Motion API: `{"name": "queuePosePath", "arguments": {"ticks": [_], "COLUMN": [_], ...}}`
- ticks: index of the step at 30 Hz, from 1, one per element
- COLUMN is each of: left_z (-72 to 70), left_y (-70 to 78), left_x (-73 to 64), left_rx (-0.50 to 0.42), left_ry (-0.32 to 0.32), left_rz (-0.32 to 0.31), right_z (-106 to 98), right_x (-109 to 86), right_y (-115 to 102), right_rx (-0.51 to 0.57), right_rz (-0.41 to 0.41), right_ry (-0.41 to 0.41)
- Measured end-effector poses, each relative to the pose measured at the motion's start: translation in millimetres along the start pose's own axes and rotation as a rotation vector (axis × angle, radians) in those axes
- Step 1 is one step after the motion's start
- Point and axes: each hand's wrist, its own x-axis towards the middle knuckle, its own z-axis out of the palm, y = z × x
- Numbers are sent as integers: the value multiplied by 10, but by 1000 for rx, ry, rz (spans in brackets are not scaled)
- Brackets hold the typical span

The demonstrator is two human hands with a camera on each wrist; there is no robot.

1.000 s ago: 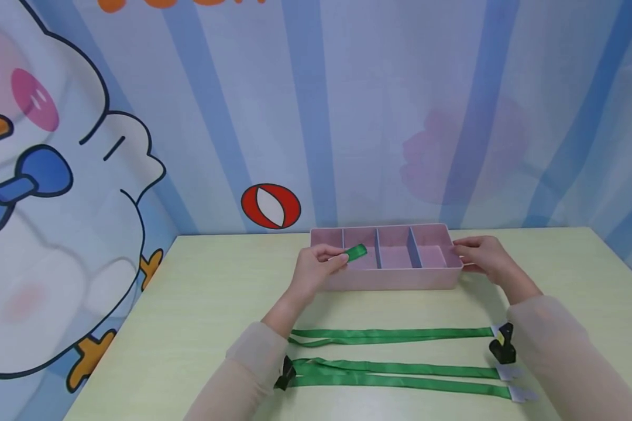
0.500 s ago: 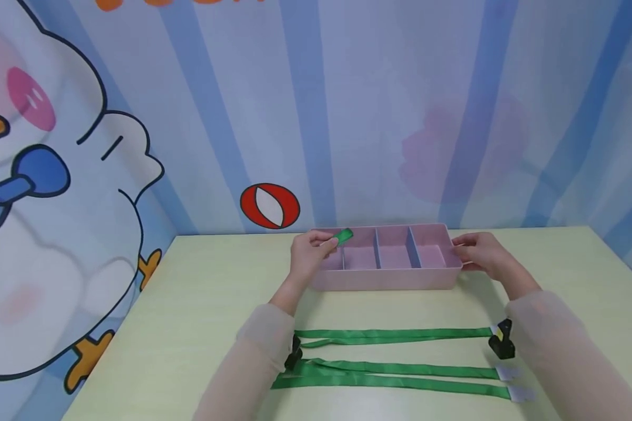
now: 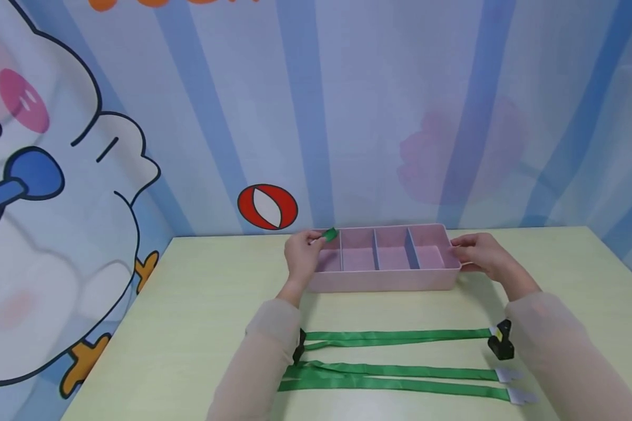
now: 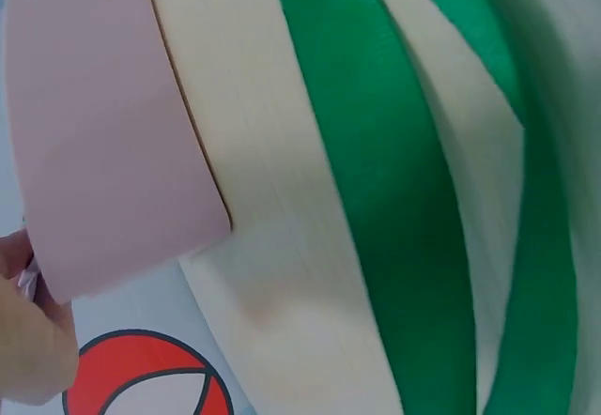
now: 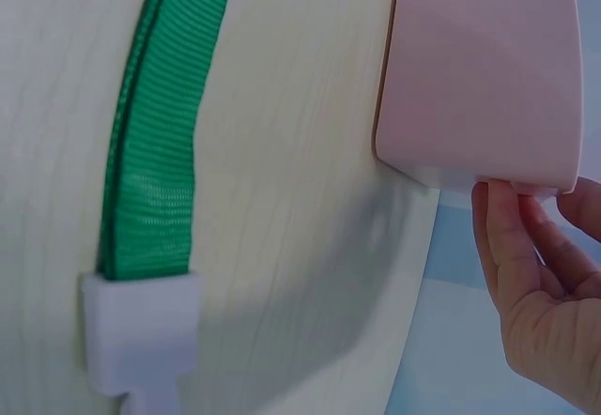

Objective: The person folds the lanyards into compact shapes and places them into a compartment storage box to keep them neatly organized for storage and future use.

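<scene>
My left hand (image 3: 302, 254) pinches a small green strip (image 3: 330, 234) between thumb and fingers. The strip is above the leftmost compartment of a pink divided box (image 3: 384, 280). In the left wrist view, a pale bit shows between the fingers beside the box's end. My right hand (image 3: 483, 257) grips the box's right end, its fingertips (image 5: 504, 204) against the end wall and one digit at the rim. Several green lanyard straps (image 3: 400, 371) lie in front of the box, with white plastic ends (image 3: 519, 396) on the right.
A black clip (image 3: 501, 340) lies at the right end of the upper straps. Another black piece (image 3: 299, 346) is partly hidden by the left sleeve. Behind the pale table (image 3: 205, 316) stands a printed backdrop (image 3: 368, 117) with stripes and a cartoon figure.
My left hand has moved left and slightly back with the green strip, from over the second compartment to the leftmost one. My right hand stays at the box's right end.
</scene>
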Motion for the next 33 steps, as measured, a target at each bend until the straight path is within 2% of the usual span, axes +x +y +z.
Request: {"name": "queuePosePath", "arguments": {"ticks": [3, 9, 14, 16, 20, 26, 29, 33], "left_z": [51, 156, 200, 216, 240, 280, 300, 315], "left_y": [21, 55, 43, 33, 33, 93, 105, 112], "left_x": [7, 32, 51, 56, 82, 102, 103, 109], "left_rx": [97, 262, 535, 616, 724, 920, 961, 967], "left_ry": [-11, -120, -204, -238, -271, -347, -371, -356], "left_rz": [61, 111, 171, 182, 156, 70, 38, 29], "right_z": [-17, -38, -15, -15, -18, -12, -6, -5], "right_x": [-1, -4, -8, -8, -1, 10, 8, 4], "right_y": [-4, 7, 30, 37, 38, 39, 40, 33], "right_rx": [-3, -8, 6, 10, 14, 22, 25, 24], "right_rz": [-4, 1, 6, 6, 12, 30, 31, 26], "right_ry": [-2, 0, -5, -4, 4, 13, 11, 14]}}
